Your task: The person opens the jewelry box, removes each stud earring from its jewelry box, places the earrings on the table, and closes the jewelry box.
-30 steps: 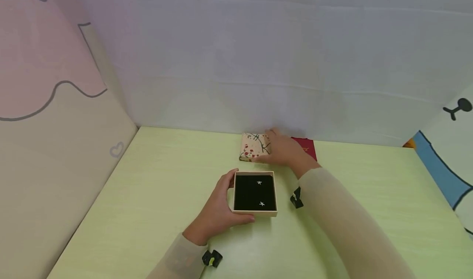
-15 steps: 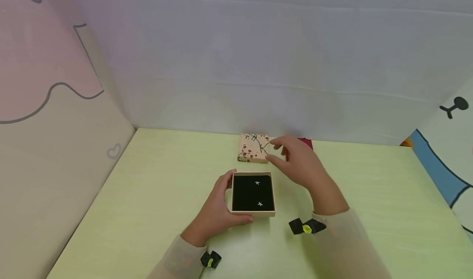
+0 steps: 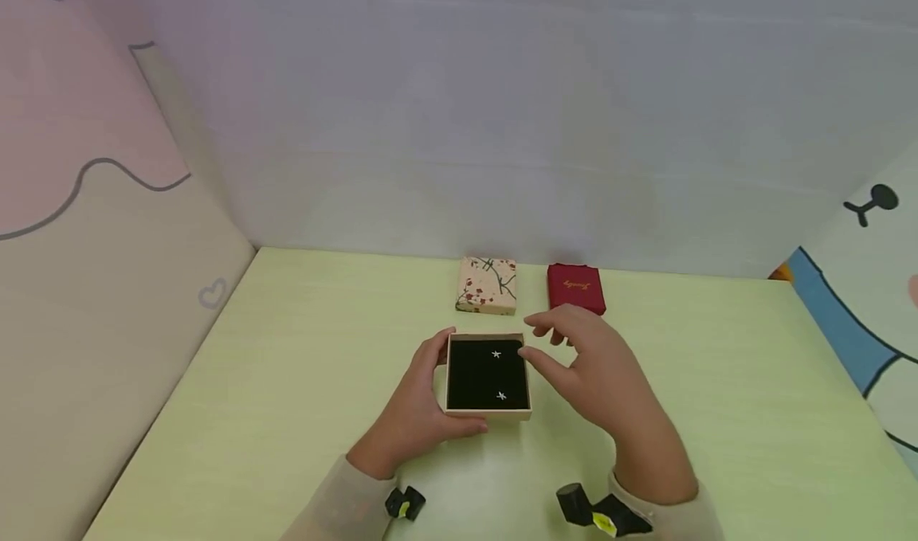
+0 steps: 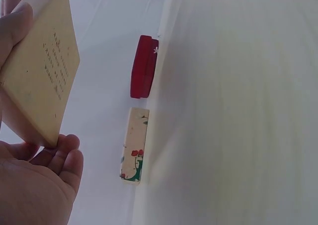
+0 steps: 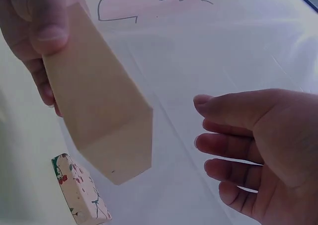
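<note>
My left hand [image 3: 416, 405] grips a small square cream box [image 3: 495, 415] from its left side, thumb along the near side. The box is lidless and lined with a black pad [image 3: 476, 378] bearing two small silvery star-shaped pieces [image 3: 496, 354], apparently earrings. Its cream underside [image 4: 44, 71] with printed lines shows in the left wrist view. Just right of the box, my right hand [image 3: 591, 362] has loosely bent fingers and holds nothing. In the right wrist view, a gap separates the right hand's fingers [image 5: 226, 145] from the box.
A cream lid or flat box with a floral print [image 3: 488, 286] lies at the back of the pale green table [image 3: 323, 350]. To its right is a dark red box [image 3: 576, 288] with gold lettering. A pale cloth wall [image 3: 459, 127] rises behind them.
My right hand has drawn back from the floral lid or box, leaving it at the back, and has come nearer beside the held box. The red box is now uncovered. My left hand's grip is unchanged.
</note>
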`<move>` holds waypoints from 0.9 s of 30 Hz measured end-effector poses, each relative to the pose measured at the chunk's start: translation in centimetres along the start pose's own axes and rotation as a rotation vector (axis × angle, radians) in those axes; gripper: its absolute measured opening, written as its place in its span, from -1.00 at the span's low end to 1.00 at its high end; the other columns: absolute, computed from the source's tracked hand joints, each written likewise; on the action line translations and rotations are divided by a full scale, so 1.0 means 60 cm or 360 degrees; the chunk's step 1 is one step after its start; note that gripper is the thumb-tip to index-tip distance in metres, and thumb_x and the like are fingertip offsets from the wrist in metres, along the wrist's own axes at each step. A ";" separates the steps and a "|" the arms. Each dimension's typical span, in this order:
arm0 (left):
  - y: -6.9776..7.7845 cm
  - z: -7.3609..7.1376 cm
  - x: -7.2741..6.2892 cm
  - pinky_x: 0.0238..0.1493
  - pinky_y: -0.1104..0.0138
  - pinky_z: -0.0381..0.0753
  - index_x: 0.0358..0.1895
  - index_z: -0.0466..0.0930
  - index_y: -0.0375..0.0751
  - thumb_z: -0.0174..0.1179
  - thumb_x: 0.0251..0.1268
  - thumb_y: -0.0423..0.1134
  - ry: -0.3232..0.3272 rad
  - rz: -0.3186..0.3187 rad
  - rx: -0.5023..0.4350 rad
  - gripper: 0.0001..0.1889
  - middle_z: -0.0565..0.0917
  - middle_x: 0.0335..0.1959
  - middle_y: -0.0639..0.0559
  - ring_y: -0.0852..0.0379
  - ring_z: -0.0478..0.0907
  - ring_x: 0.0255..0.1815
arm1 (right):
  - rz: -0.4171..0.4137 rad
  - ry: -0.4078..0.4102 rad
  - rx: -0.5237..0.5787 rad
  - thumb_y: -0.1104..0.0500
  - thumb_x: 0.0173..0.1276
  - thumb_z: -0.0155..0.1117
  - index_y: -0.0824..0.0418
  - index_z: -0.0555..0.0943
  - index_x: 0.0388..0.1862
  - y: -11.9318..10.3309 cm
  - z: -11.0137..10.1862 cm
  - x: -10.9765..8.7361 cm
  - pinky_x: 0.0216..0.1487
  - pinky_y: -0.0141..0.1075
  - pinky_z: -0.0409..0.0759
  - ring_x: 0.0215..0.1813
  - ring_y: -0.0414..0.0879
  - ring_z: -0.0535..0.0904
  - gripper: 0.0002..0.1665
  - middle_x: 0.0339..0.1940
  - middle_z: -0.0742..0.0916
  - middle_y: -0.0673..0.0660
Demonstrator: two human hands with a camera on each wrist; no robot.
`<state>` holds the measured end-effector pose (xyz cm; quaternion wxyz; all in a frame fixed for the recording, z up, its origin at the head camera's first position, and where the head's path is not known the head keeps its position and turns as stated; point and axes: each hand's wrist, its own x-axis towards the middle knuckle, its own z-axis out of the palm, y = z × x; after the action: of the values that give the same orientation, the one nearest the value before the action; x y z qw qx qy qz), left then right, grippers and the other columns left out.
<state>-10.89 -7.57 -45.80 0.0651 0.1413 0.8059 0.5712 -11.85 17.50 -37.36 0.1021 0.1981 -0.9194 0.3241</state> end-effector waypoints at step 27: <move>0.001 -0.004 -0.003 0.36 -0.09 0.35 0.62 0.06 -0.02 0.76 -0.25 -0.18 -0.0022 0.0060 0.0100 0.29 0.31 0.41 0.13 0.05 0.27 0.36 | -0.0133 -0.0152 -0.0248 0.08 0.28 0.57 0.09 0.79 -0.05 -0.023 0.038 0.007 0.07 -0.09 0.64 -0.04 -0.07 0.66 -0.72 -0.12 0.79 -0.03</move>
<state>-10.79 -7.80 -45.65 0.0555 0.1624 0.8202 0.5457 -11.79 14.92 -38.19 0.0867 0.2428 -0.9366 0.2372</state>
